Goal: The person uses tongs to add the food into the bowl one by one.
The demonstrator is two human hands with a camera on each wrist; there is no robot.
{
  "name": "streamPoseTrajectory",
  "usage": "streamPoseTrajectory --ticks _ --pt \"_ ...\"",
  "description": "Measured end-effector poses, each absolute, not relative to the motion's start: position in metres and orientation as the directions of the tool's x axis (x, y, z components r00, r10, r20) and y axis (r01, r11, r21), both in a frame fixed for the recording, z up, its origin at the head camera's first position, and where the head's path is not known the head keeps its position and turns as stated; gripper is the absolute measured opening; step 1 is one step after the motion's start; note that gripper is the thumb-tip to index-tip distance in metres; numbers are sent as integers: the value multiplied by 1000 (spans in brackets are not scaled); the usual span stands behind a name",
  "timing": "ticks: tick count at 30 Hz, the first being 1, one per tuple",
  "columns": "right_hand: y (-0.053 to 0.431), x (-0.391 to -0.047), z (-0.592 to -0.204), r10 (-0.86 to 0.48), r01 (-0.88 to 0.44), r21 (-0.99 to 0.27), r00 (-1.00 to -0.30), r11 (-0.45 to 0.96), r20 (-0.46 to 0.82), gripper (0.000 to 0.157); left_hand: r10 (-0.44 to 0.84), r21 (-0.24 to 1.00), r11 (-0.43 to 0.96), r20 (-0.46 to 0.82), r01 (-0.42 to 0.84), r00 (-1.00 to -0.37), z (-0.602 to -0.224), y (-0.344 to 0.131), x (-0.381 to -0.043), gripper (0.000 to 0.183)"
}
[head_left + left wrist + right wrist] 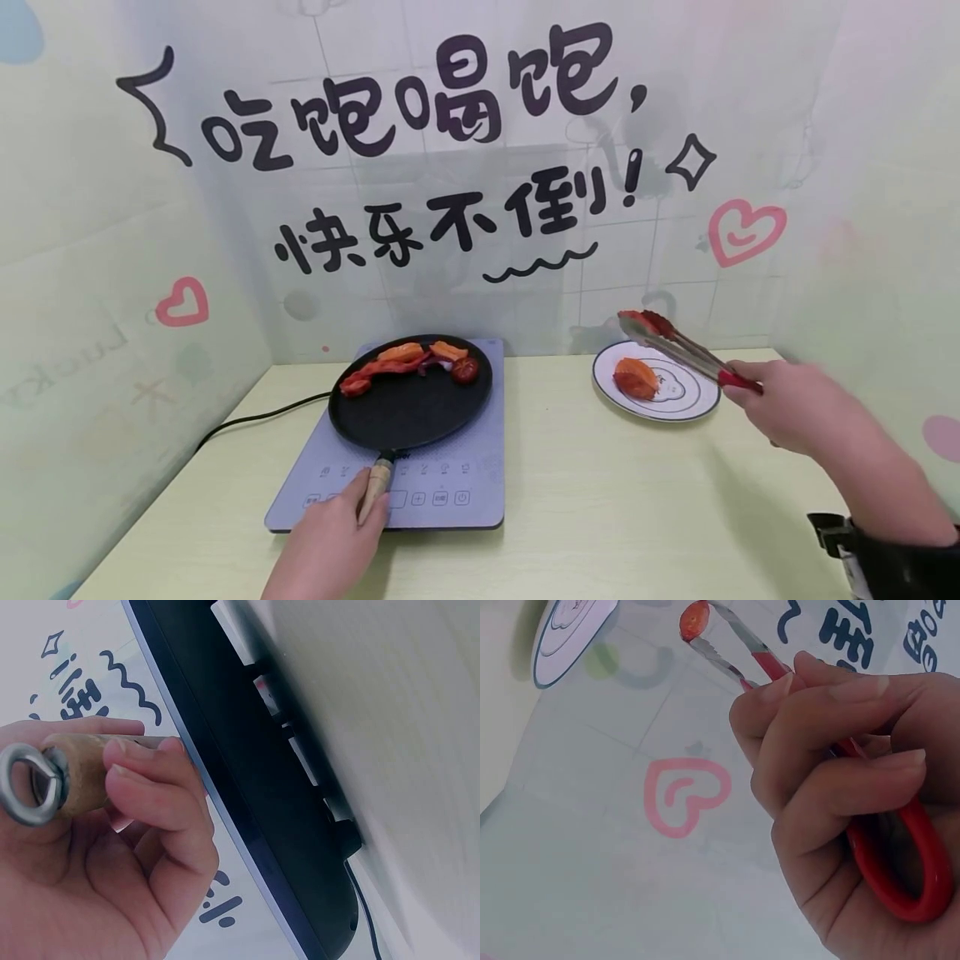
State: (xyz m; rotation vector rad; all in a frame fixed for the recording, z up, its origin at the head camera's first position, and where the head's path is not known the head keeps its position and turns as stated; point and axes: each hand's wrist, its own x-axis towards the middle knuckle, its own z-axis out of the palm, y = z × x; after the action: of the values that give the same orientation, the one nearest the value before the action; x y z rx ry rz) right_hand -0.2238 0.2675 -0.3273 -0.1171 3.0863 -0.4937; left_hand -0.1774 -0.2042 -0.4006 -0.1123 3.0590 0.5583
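My left hand (333, 533) grips the wooden handle (377, 485) of a round black frying pan (412, 412) on an induction cooktop (480, 475). In the left wrist view, fingers and thumb curl round that handle, and a metal ring (28, 784) sticks out of its end. Reddish strips (397, 364), orange pieces (401, 352) and a dark red round piece (465, 370) lie along the pan's far side. My right hand (791, 404) holds red-handled metal tongs (693, 357), whose tips pinch a reddish food piece (694, 620) above a white plate (686, 408). An orange-red piece (635, 379) lies on the plate.
A black cord (262, 414) runs leftward from behind the cooktop over the pale table (585, 500). A printed wall covering (450, 308) with large black characters stands close behind and along both sides. The plate sits at the table's back right.
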Motion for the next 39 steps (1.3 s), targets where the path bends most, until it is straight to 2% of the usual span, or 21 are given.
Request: streamPoseTrajectory --ticks 5,11,19,26,36,39 --pt "240 -218 -326 -125 -138 -355 -990 924 60 59 -64 350 934 -34 -72 -997 -401 -204 -177 63" --pt "201 -210 -330 -182 -236 -379 -968 895 171 43 -66 353 933 -33 -74 -997 -400 -204 -176 63" --pt "152 -202 -343 -276 -337 -428 -940 838 200 38 -69 351 933 -38 -78 -997 -400 -205 -175 63" --pt "117 -195 -345 -320 -377 -414 -926 829 201 12 -66 350 934 -17 -68 -998 -400 -204 -174 63" --pt "99 -195 -354 -346 -395 -346 -917 851 196 7 -59 345 937 -14 -60 -998 -399 -203 -175 63" --pt "99 -195 -354 -339 -388 -364 -921 847 194 18 -58 350 935 -12 -59 -998 -399 -203 -174 63"
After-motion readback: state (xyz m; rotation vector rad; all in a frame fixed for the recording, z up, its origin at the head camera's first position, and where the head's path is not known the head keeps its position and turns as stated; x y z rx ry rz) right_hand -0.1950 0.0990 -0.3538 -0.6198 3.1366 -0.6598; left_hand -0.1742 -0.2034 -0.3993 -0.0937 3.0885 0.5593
